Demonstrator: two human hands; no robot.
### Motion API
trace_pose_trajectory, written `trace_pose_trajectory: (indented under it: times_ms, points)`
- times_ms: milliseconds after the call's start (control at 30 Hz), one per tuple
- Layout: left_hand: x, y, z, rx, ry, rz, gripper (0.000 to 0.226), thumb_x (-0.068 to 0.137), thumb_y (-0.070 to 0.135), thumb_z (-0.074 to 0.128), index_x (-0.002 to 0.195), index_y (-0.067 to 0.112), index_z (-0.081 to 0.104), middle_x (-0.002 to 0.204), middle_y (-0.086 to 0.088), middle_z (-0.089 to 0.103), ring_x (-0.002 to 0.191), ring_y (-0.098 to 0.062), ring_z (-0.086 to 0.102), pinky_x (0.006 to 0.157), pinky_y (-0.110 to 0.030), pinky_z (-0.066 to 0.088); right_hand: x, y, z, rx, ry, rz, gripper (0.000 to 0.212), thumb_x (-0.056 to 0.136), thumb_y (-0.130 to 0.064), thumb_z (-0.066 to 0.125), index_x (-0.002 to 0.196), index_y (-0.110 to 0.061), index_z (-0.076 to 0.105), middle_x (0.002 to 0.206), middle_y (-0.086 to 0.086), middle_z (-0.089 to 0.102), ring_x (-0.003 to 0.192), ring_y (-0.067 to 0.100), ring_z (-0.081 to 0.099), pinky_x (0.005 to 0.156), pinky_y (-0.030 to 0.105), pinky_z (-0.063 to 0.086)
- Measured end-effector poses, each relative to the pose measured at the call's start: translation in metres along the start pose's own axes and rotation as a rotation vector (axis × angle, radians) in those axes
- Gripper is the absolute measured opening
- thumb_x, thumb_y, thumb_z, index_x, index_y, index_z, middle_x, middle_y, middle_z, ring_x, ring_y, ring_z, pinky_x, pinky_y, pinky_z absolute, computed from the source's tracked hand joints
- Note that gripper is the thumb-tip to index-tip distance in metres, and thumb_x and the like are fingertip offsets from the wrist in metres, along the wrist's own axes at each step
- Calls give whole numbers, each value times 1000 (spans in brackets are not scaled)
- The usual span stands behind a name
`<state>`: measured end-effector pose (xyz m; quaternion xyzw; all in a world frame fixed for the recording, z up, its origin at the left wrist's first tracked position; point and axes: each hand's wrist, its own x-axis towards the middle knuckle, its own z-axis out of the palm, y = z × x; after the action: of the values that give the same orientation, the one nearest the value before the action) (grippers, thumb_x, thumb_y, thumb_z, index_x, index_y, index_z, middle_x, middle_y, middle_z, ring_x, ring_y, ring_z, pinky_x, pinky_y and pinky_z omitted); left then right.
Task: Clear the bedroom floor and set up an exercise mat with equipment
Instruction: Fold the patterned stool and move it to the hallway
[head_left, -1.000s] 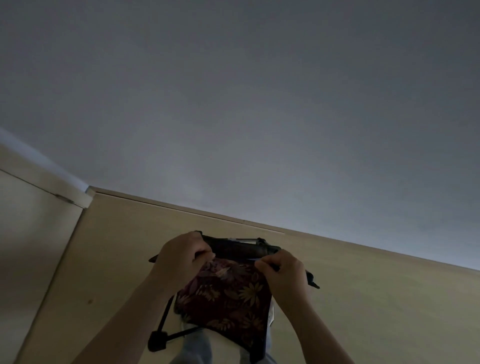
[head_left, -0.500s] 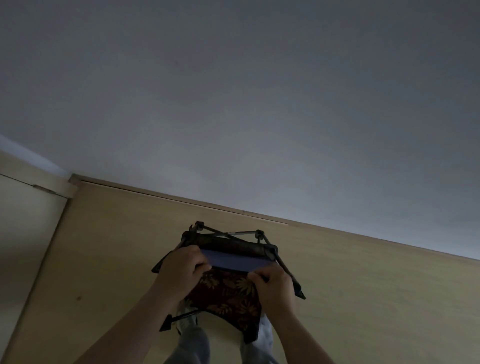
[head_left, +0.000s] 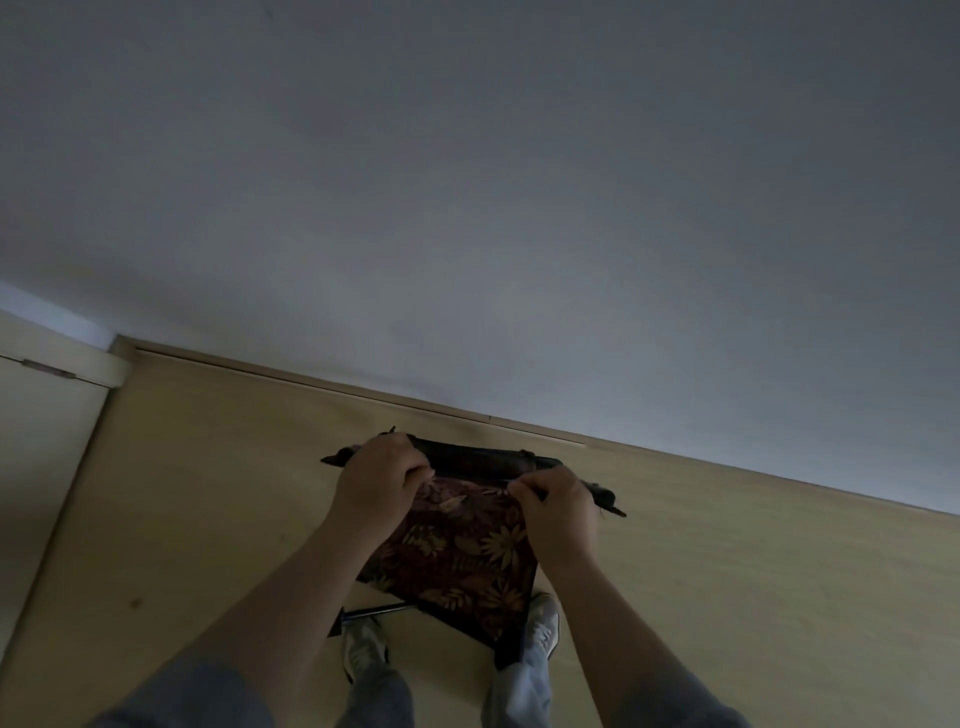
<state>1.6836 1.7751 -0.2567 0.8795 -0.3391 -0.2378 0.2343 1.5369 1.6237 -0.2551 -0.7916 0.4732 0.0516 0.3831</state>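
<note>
Thing: dark-red leaf-print fabric stool (head_left: 462, 556), black metal frame, was held over pale wood floor (head_left: 197, 493).
Left hand (head_left: 382, 483): curled round top edge.
Right hand (head_left: 558, 501): pinched same edge.
Tip: needed even pull, both sides.

The blue-violet strip that showed half a second ago between the dark rolled top edge (head_left: 478, 460) and the dark red leaf-patterned fabric seat (head_left: 457, 556) is gone from view, and the patterned cloth now runs right up to the roll. The left hand (head_left: 376, 480) and right hand (head_left: 558, 506) sit farther apart than then, each gripping the cloth at the roll. The black frame struts that stood above the roll no longer show.
</note>
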Motion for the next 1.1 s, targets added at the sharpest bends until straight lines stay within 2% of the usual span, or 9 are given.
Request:
trace_pose_trajectory:
  times_ms: [67, 200, 367, 467, 600, 733, 867, 967, 1100]
  points:
    - [13, 1, -1, 12, 11, 15, 17, 89, 22, 63, 76, 15, 72, 71, 8, 50, 74, -11, 48, 64, -24, 36, 12, -3, -2, 8, 12, -14, 12, 88, -25, 66, 86, -18, 76, 86, -7, 61, 80, 10, 58, 56, 13, 33]
    - [43, 1, 2, 64, 41, 31, 20, 88, 21, 63, 73, 11, 70, 68, 6, 50, 71, -13, 49, 62, -25, 35, 39, -9, -3, 47, 67, -29, 10, 87, -19, 68, 86, -14, 76, 85, -4, 61, 84, 13, 59, 66, 22, 41]
    - [77, 0, 7, 40, 88, -2, 19, 87, 17, 65, 71, 8, 68, 67, 6, 46, 66, -13, 47, 56, -19, 27, 73, -14, 1, 63, 77, -36, 14, 87, -19, 68, 76, -13, 75, 83, -1, 63, 72, 10, 59, 61, 21, 40]
    - [97, -2, 7, 31, 114, 30, 19, 88, 14, 64, 71, 8, 68, 68, 7, 43, 67, -12, 44, 58, -21, 26, 94, -15, 7, 66, 110, -45, 20, 86, -23, 68, 69, -13, 73, 80, 2, 66, 71, 13, 61, 59, 19, 37]
    - [113, -8, 7, 50, 156, 72, 20, 88, 16, 64, 69, 9, 68, 67, 5, 45, 67, -15, 46, 60, -25, 30, 110, -22, 3, 82, 153, -82, 13, 86, -20, 69, 78, -13, 76, 84, 2, 66, 80, 16, 61, 68, 24, 45]
    - [124, -3, 3, 94, 186, 110, 22, 88, 15, 64, 67, 8, 65, 65, 6, 38, 65, -13, 38, 56, -26, 22, 119, -25, 0, 86, 189, -116, 11, 86, -18, 69, 81, -12, 77, 84, 2, 65, 85, 20, 61, 72, 28, 47]
    - [128, 0, 6, 104, 196, 120, 12, 88, 13, 62, 82, 8, 71, 75, -1, 55, 76, -21, 52, 62, -26, 35, 119, -24, -4, 70, 200, -110, 11, 88, -18, 67, 86, -12, 76, 90, 2, 66, 90, 21, 62, 75, 31, 50]
    - [121, 6, 5, 77, 223, 82, 13, 88, 11, 62, 97, 7, 71, 90, -6, 64, 91, -25, 58, 76, -30, 45, 111, -22, -9, 97, 221, -129, 15, 89, -16, 66, 102, -14, 72, 107, 1, 65, 98, 21, 62, 80, 31, 51]
    - [104, 25, -11, 9, 214, 126, 18, 86, 12, 65, 103, 8, 69, 95, -5, 65, 93, -20, 60, 79, -24, 44, 87, -25, -24, 150, 270, -72, 22, 88, -16, 66, 110, -17, 69, 115, -1, 63, 96, 21, 64, 81, 31, 51]
